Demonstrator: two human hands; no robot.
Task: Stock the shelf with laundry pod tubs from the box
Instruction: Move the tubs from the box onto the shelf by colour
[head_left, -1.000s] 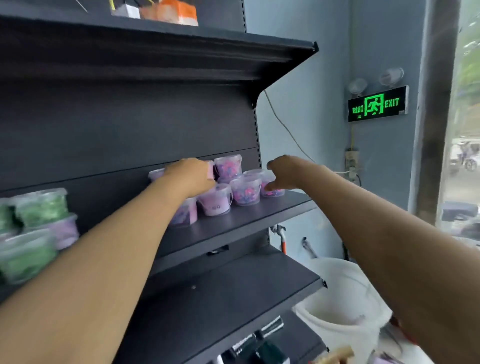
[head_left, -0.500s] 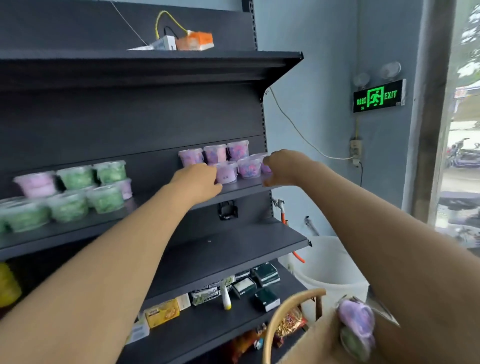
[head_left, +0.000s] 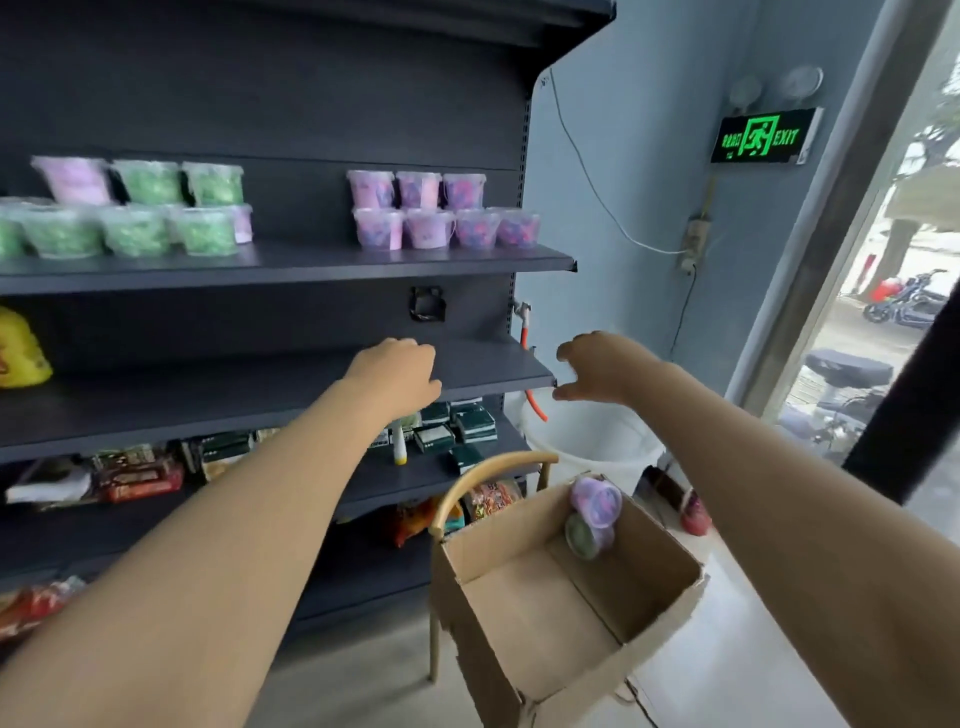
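- The shelf (head_left: 311, 273) across the upper half of the frame already carried most of the stock; a pink and purple group of tubs (head_left: 441, 213) stood two tiers high at upper centre; a mostly green group (head_left: 130, 218) stood stacked at upper left.
- The box (head_left: 566, 597) sat at lower centre-right on a wooden chair (head_left: 493, 465); only two tubs showed inside it, a purple tub (head_left: 595, 501) above a green tub (head_left: 582, 535), both tipped on their sides against the far wall.
- The left hand (head_left: 397, 371) hung at mid-frame in front of a lower shelf board, fingers loosely curled and holding nothing; the right hand (head_left: 597, 366), just right of it, had its fingers and thumb spread apart, likewise empty.
- By this showing the job looked nearly done; two tubs were left to lift out and set on the shelf.
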